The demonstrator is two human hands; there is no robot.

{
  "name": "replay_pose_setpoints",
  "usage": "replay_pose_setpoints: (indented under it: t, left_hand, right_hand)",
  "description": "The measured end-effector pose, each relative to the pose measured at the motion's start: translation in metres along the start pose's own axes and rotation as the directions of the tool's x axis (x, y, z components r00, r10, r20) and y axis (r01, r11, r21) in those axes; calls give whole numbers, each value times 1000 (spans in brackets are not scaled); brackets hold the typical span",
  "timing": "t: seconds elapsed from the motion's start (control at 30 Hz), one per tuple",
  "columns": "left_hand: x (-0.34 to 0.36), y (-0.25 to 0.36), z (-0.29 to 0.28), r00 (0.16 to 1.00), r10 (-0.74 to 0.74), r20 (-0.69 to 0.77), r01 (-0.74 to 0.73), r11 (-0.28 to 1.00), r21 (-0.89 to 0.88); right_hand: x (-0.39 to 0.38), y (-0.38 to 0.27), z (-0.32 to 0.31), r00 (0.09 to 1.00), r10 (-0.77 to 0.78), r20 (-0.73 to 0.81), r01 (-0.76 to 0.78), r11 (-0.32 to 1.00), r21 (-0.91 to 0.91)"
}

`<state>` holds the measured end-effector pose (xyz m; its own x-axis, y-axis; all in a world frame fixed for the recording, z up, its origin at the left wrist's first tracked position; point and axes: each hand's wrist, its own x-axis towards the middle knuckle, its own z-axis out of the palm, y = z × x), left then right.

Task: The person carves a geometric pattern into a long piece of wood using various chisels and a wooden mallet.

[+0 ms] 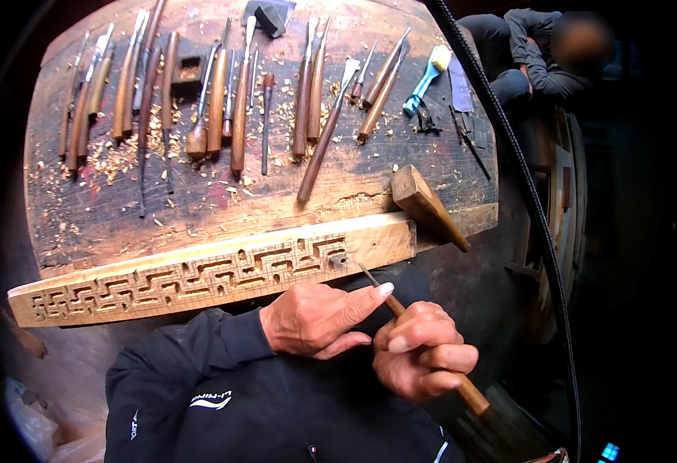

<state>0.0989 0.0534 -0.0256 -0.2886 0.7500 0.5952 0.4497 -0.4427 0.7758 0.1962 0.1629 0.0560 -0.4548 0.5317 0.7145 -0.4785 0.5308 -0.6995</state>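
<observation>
My right hand (423, 347) grips a long wooden-handled chisel (471, 395), angled up toward the right part of a pale carved board (180, 275). The chisel's narrow metal end is near the board's lower edge. My left hand (315, 320) is below the board, its index finger stretched to the chisel's shaft and its thumb held apart; its other fingers are curled and partly hidden. The board has rows of cut geometric fretwork over pencilled grid lines, with a plain right end. A wooden mallet (423, 201) rests tilted just behind that end.
The scarred workbench (99, 216) carries several chisels (242, 108), wood shavings, a dark block (186, 77), a blue brush (423, 85) and a paper slip (459, 85). A thick black cord (530, 193) crosses the right side. Another person (539, 69) sits at the upper right.
</observation>
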Motion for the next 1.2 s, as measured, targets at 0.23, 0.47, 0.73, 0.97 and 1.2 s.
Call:
replay_pose_setpoints:
  t: [0.23, 0.47, 0.73, 0.97, 1.2]
  left_hand:
    - [4, -25, 5, 980, -161, -113, 155, 986, -57]
    - [2, -25, 4, 960, -244, -140, 234, 968, -86]
    - [2, -26, 10, 943, -280, -182, 281, 960, -18]
    - [-1, -26, 13, 943, -262, -205, 271, 962, 18]
    - [-4, -27, 13, 945, -260, -198, 268, 963, 11]
  right_hand:
    - [7, 9, 18, 981, 86, -174, -85, 996, 8]
    - [21, 15, 12, 988, 126, 92, -139, 979, 152]
    - [24, 12, 14, 928, 356, 107, -365, 928, 75]
    - [16, 11, 21, 956, 288, 48, -287, 958, -26]
    - [11, 9, 27, 966, 259, -27, -260, 959, -112]
